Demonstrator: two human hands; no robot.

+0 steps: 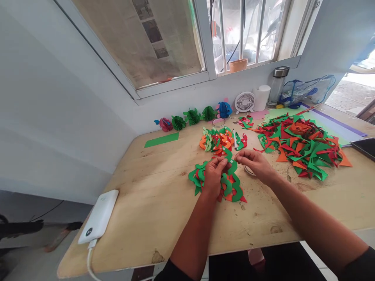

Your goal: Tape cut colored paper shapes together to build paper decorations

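Observation:
Pinched in my left hand (215, 173) is a wavy green paper cut-out (233, 168) with small white squares on it. Just to its right, my right hand (254, 164) has thumb and forefinger pressed together close to the cut-out's edge; whatever is between them is too small to make out. Partly hidden below the right hand, a pale ring (249, 171) like a tape roll lies on the table. Under and around my left hand spreads a pile of green and red cut-outs (196, 177). Beyond it sits another heap of green, orange and red cut-outs (218, 140).
A large heap of paper scraps (304, 144) covers the right side. A white pen (234, 139) lies mid-table. Along the wall stand folded paper figures (192, 116), a small fan (245, 102) and a glass bottle (278, 86). A cabled power bank (99, 216) lies front left.

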